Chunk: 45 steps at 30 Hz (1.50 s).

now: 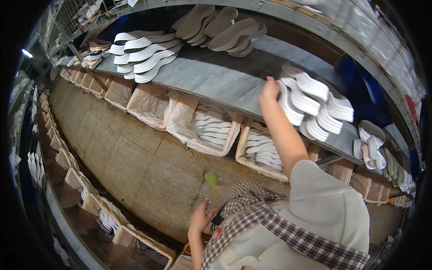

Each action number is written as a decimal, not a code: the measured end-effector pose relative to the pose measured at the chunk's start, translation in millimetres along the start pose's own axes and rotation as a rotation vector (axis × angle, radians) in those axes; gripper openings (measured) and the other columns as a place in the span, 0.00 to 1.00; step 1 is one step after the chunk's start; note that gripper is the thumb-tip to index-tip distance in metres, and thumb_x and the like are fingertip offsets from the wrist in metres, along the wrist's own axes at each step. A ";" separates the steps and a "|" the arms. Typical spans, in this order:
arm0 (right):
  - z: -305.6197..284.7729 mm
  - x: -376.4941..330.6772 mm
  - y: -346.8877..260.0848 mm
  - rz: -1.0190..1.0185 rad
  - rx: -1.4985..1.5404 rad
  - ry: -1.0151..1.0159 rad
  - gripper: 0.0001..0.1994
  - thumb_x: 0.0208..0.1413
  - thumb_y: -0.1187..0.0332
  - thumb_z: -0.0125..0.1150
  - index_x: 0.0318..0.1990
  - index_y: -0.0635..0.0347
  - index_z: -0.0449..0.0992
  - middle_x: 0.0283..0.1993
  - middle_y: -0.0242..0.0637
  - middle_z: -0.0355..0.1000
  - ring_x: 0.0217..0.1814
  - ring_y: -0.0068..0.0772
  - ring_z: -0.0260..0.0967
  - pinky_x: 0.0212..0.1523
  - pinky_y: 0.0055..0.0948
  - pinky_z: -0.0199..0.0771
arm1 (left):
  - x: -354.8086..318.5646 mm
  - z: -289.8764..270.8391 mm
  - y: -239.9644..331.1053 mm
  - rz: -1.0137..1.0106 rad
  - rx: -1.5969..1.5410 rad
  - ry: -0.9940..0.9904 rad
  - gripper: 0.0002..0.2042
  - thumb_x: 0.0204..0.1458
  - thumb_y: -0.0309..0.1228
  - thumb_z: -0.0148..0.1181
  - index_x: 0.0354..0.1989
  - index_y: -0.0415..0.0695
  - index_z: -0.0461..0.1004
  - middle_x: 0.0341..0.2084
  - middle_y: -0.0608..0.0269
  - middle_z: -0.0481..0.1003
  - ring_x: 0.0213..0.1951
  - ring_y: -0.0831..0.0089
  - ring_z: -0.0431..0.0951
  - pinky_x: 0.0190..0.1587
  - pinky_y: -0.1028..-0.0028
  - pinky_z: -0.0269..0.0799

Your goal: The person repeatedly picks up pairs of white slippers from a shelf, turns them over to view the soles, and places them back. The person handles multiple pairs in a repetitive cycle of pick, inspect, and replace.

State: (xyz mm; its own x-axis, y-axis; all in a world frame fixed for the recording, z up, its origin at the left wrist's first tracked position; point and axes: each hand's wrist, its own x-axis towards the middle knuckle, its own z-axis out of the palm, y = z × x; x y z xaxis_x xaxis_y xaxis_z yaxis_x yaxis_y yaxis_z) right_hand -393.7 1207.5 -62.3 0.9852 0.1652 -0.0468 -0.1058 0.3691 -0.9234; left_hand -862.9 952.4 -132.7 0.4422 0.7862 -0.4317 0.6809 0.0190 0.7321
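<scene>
On the grey shelf at the right, white wavy-edged shoe soles [306, 96] lie in overlapping stacks, the farthest ones slightly blurred. Beside their left edge is my right hand [270, 89], its arm stretched forward over the shelf. Its visible fingers are loosely bent and apart, with no sole seen between them; whether it touches the stack I cannot tell. Low in front of my checked apron [238, 198] hangs my left hand [201, 217], empty, its fingers apart.
More white soles [146, 54] and grey-brown soles [236, 36] are stacked along the shelf [216, 74]. Lined baskets [204, 146] with soles stand beneath it. Across the tiled aisle [130, 166] runs another row of baskets [121, 236]. Metal racking [252, 5] crosses overhead.
</scene>
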 end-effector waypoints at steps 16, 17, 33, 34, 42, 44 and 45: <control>210.4 -4.3 40.3 0.755 0.220 -0.270 0.31 0.51 0.60 0.63 0.61 0.52 0.58 0.63 0.42 0.54 0.62 0.48 0.56 0.60 0.51 0.56 | 178.0 -183.6 -22.3 -0.041 0.066 -0.020 0.24 0.52 0.37 0.59 0.57 0.42 0.64 0.49 0.47 0.71 0.48 0.55 0.74 0.46 0.61 0.71; 220.7 0.1 49.1 0.674 0.273 -0.333 0.31 0.50 0.61 0.64 0.60 0.52 0.57 0.63 0.43 0.54 0.62 0.48 0.56 0.60 0.52 0.58 | 180.1 -187.9 -23.7 -0.035 0.064 -0.039 0.25 0.52 0.37 0.59 0.57 0.42 0.64 0.49 0.47 0.71 0.48 0.55 0.74 0.46 0.61 0.71; 146.8 55.5 -7.7 -0.038 -0.315 0.116 0.22 0.51 0.57 0.61 0.48 0.64 0.72 0.46 0.44 0.71 0.46 0.46 0.69 0.37 0.46 0.72 | 195.3 -280.6 -112.6 -0.043 0.172 -0.217 0.24 0.49 0.36 0.61 0.54 0.42 0.66 0.46 0.48 0.73 0.48 0.54 0.74 0.47 0.60 0.71; 149.2 60.7 -8.5 -0.030 -0.485 0.080 0.28 0.51 0.48 0.59 0.50 0.65 0.71 0.49 0.45 0.69 0.51 0.46 0.67 0.42 0.48 0.69 | 196.8 -281.3 -113.0 -0.051 0.176 -0.227 0.24 0.49 0.36 0.61 0.54 0.42 0.66 0.46 0.48 0.73 0.48 0.54 0.74 0.47 0.60 0.71; 174.3 76.1 27.2 0.385 -0.102 -0.324 0.39 0.46 0.51 0.64 0.64 0.49 0.52 0.65 0.42 0.50 0.65 0.55 0.47 0.54 0.68 0.54 | 211.7 -254.9 -83.7 -0.038 0.126 -0.182 0.22 0.50 0.37 0.60 0.53 0.44 0.67 0.46 0.46 0.72 0.48 0.51 0.73 0.45 0.59 0.70; 172.3 86.2 27.8 0.456 -0.025 -0.409 0.38 0.45 0.54 0.67 0.63 0.49 0.54 0.65 0.42 0.49 0.64 0.53 0.48 0.56 0.65 0.54 | 210.7 -246.8 -78.1 -0.050 0.152 -0.233 0.22 0.50 0.37 0.59 0.53 0.44 0.67 0.46 0.46 0.72 0.48 0.51 0.73 0.45 0.58 0.70; 171.7 91.3 30.2 0.407 -0.031 -0.387 0.37 0.42 0.60 0.69 0.61 0.48 0.56 0.63 0.43 0.50 0.61 0.51 0.51 0.57 0.60 0.55 | 210.6 -244.0 -75.8 -0.041 0.163 -0.249 0.22 0.50 0.38 0.59 0.53 0.44 0.67 0.47 0.46 0.71 0.48 0.51 0.72 0.45 0.58 0.70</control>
State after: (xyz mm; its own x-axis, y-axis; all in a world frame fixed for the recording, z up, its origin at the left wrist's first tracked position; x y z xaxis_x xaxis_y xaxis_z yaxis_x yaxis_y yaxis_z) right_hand -330.2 1390.8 -29.0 0.7438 0.6143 -0.2635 -0.4569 0.1796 -0.8712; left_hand -963.8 1267.2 -150.5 0.5283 0.6105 -0.5900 0.7770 -0.0676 0.6258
